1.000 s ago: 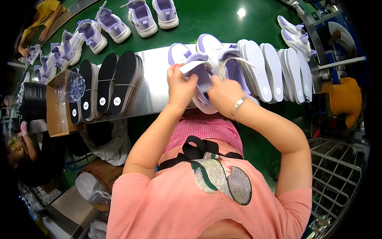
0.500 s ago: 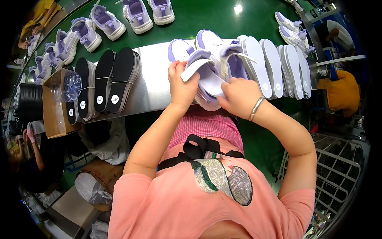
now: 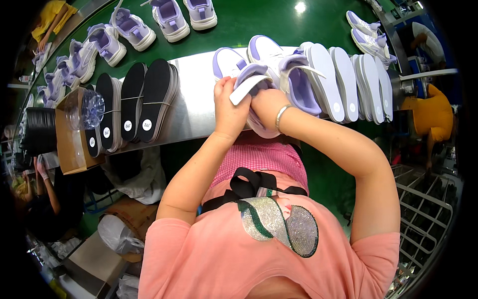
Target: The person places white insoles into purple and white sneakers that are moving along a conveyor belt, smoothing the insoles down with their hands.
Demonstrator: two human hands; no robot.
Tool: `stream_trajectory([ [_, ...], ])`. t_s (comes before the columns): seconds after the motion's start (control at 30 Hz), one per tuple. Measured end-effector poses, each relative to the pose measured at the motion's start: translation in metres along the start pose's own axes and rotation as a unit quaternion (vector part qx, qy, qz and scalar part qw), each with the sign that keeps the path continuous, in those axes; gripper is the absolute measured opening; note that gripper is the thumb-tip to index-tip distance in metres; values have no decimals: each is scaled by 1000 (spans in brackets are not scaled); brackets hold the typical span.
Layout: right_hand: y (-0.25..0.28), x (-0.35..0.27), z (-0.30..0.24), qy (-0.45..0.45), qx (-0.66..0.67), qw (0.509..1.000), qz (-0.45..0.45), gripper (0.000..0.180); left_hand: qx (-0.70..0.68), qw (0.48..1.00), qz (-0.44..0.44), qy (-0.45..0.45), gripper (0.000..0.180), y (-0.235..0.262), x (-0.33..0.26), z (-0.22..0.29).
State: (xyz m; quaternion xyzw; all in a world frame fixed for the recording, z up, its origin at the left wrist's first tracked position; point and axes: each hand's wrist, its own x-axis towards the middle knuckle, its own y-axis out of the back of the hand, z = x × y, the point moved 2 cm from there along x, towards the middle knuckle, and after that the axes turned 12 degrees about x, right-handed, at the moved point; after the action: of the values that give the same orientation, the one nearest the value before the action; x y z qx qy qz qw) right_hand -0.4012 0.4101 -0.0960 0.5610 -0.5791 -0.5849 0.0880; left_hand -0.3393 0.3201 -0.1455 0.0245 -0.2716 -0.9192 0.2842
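A white and lilac sneaker (image 3: 226, 59) rests on the metal work surface in front of me, toe pointing away. My left hand (image 3: 231, 110) is closed round its left side near the opening, beside a white strap (image 3: 249, 88) that stands up over the tongue. Deep in the shoe's opening is my right hand (image 3: 268, 107), its fingers hidden; a bracelet circles that wrist. No part of the insole shows now. The matching sneaker (image 3: 304, 93) sits close on the right, touching or nearly touching my right hand.
White insoles (image 3: 326, 82) stand stacked right of the shoes. Bundled black insoles (image 3: 155, 102) lean at left, beside a cardboard box (image 3: 74, 144) with a clear plastic bottle (image 3: 92, 109). More sneakers (image 3: 134, 31) line the green belt (image 3: 259, 17). A wire rack (image 3: 423, 214) stands low at right.
My right hand has moved left and down into the shoe, taking the white insole out of sight with it. My left hand keeps its hold on the shoe.
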Motion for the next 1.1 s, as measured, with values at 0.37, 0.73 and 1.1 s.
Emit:
stream_trajectory([
  [0.37, -6, 14, 13, -55, 68, 995, -57, 22, 36, 999, -22, -33, 42, 1, 3, 1],
  [0.73, -6, 34, 12, 39, -72, 997, 5, 47, 44, 998, -35, -35, 43, -4, 10, -2],
  [1.1, 26, -16, 4, -48, 74, 970, -225, 34, 66, 997, -33, -33, 42, -10, 8, 1],
])
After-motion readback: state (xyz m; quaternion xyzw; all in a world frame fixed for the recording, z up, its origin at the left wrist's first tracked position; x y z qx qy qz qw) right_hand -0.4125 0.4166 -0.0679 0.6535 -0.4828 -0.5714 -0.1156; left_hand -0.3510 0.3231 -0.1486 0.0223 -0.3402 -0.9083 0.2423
